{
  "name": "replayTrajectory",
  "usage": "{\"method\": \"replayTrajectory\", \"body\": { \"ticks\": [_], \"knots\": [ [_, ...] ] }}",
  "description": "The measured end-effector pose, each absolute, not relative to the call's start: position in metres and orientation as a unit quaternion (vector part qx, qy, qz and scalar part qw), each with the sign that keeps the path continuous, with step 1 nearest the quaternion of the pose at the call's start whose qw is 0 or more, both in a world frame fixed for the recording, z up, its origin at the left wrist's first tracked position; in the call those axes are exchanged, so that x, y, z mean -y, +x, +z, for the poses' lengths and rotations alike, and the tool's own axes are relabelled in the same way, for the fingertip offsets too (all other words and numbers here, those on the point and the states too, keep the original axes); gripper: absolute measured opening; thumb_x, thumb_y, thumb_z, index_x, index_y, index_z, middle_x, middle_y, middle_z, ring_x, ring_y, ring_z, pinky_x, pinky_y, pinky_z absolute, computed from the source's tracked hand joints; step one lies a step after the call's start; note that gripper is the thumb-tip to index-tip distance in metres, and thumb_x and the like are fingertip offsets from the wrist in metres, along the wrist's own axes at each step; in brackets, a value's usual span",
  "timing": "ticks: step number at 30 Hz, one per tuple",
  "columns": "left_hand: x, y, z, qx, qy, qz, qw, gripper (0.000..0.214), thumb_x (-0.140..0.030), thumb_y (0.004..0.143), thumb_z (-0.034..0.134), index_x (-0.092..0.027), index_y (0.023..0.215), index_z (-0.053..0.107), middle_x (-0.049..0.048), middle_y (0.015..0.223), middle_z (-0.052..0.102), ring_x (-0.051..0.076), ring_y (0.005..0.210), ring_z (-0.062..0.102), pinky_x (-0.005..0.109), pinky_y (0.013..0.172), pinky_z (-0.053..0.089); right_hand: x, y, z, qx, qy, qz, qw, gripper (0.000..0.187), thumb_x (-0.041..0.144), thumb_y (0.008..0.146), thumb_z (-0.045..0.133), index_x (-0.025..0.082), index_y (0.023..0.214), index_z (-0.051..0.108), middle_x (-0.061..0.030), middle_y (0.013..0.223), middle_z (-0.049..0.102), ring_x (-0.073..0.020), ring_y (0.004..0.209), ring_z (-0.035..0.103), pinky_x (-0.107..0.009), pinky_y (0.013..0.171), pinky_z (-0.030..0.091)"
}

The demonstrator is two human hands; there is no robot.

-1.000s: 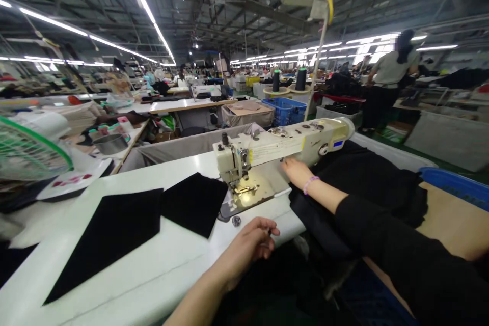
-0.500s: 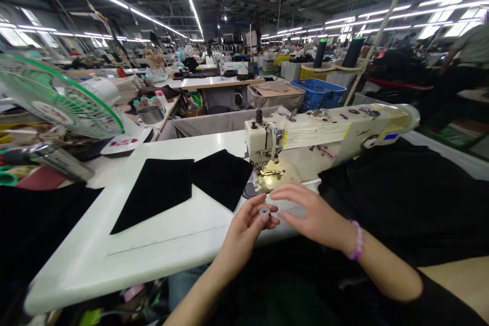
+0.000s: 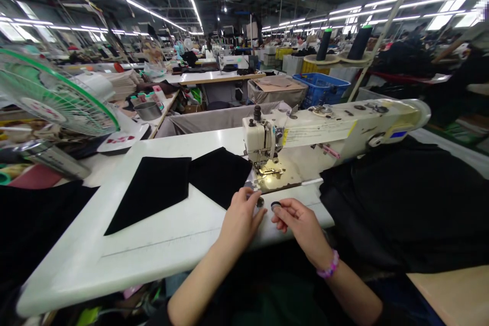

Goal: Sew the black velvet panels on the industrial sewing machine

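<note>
My left hand [image 3: 243,214] is closed, with a small round metal bobbin case [image 3: 260,202] at its fingertips. My right hand [image 3: 300,221] pinches a bobbin [image 3: 275,205] with a dark band between thumb and fingers. A small gap separates the two pieces, which are above the front of the white table [image 3: 160,244]. Just behind the hands stands the sewing machine [image 3: 263,142], its lamp lighting the needle plate. Two black fabric pieces, one wide [image 3: 153,188] and one angular [image 3: 221,173], lie flat to the left of the needle.
Stacked black fabric [image 3: 405,198] covers the right side. A green-rimmed fan [image 3: 57,97] and a steel flask [image 3: 53,158] are at the left. Thread cones [image 3: 359,43] stand behind the machine, near a blue basket [image 3: 323,89].
My right hand, open beside the left before, has closed on a bobbin and drawn slightly away. My left hand has turned, its back now toward me. The view has shifted slightly.
</note>
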State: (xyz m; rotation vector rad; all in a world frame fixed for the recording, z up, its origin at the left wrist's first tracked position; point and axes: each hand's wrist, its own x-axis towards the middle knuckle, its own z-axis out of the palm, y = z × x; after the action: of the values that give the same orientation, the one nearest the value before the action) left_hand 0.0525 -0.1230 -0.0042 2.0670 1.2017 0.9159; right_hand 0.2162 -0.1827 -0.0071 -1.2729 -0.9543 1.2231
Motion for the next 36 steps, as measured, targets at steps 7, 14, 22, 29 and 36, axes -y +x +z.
{"method": "replayTrajectory", "body": {
  "ticks": [7,14,22,29,36],
  "knots": [
    [0.115,0.066,-0.012,-0.455,0.685,0.371,0.432,0.024,-0.027,0.082,0.065,-0.019,0.103,0.072,0.0096,0.098,0.063,0.025,0.091,0.059,0.041,0.091,0.047,0.187,0.222,-0.018,0.421,-0.551,0.485,0.533,0.045,0.058,0.078,0.07,0.016,0.093,0.069,-0.0001,0.065,0.063,-0.0141,0.061,0.057,-0.026,0.058,0.046],
    [0.144,0.065,0.008,-0.398,0.472,0.371,0.693,0.045,-0.039,0.076,0.077,-0.016,0.114,0.071,0.0105,0.116,0.072,0.026,0.107,0.065,0.041,0.101,0.046,0.186,0.217,-0.01,0.4,-0.539,0.502,0.545,0.042,0.055,0.072,0.076,0.016,0.087,0.069,-0.0027,0.071,0.068,-0.016,0.063,0.061,-0.028,0.06,0.049],
    [0.156,0.068,0.017,-0.399,0.46,0.43,0.666,0.043,-0.03,0.071,0.082,-0.017,0.109,0.068,0.01,0.107,0.075,0.024,0.103,0.068,0.036,0.096,0.051,0.193,0.211,0.002,0.457,-0.571,0.409,0.546,0.032,0.05,0.081,0.069,0.02,0.072,0.063,0.0009,0.065,0.06,-0.0145,0.062,0.053,-0.027,0.057,0.042],
    [0.16,0.061,0.021,-0.357,0.363,0.414,0.754,0.036,-0.031,0.073,0.082,-0.014,0.102,0.069,0.0088,0.096,0.074,0.015,0.084,0.065,0.027,0.085,0.05,0.196,0.223,0.014,0.431,-0.52,0.509,0.533,0.034,0.051,0.08,0.07,0.02,0.071,0.059,0.0045,0.061,0.048,-0.0115,0.057,0.041,-0.026,0.054,0.033],
    [0.167,0.06,0.02,-0.329,0.41,0.372,0.765,0.031,-0.032,0.079,0.078,-0.016,0.102,0.065,0.0043,0.086,0.068,0.011,0.076,0.058,0.022,0.074,0.046,0.189,0.22,0.033,0.448,-0.501,0.502,0.545,0.035,0.05,0.078,0.072,0.02,0.07,0.057,0.0039,0.062,0.053,-0.0111,0.058,0.045,-0.025,0.055,0.036]
  ]
}}
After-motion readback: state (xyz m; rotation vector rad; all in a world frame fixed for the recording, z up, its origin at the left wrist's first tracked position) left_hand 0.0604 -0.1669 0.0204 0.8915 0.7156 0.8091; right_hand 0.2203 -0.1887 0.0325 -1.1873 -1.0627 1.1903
